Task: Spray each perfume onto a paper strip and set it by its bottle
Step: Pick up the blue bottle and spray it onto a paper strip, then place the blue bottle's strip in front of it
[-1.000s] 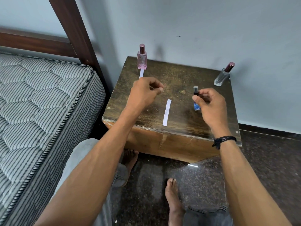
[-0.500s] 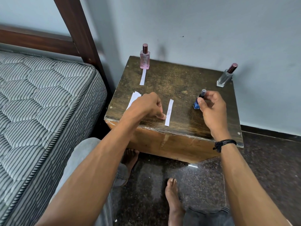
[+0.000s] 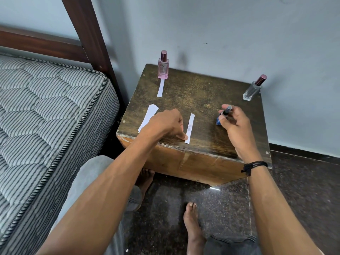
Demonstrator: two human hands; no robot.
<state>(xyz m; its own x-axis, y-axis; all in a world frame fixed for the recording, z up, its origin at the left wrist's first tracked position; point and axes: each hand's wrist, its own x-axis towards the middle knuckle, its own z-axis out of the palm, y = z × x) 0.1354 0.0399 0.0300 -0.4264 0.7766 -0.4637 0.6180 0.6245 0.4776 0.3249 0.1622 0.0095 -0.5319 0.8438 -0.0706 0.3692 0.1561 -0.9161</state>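
Observation:
My right hand (image 3: 232, 120) grips a small blue perfume bottle (image 3: 222, 117) with a grey cap, tilted, its base on the wooden table (image 3: 200, 96). My left hand (image 3: 166, 122) has curled fingers, one fingertip pressing the near end of a white paper strip (image 3: 189, 128) that shows a damp spot. A pink bottle (image 3: 163, 66) stands at the far left corner with a strip (image 3: 160, 88) lying in front of it. A clear bottle (image 3: 253, 88) with a dark red cap stands at the far right corner with no strip beside it.
A small stack of spare strips (image 3: 149, 116) lies at the table's left edge, partly under my left wrist. A striped mattress (image 3: 46, 115) and dark wooden bed frame (image 3: 86, 32) are on the left. The wall is behind the table; my bare feet rest on the dark floor (image 3: 294, 181).
My left hand dropped from mid-table to the near edge and put a fingertip on the middle strip. My right hand tilted the blue bottle slightly.

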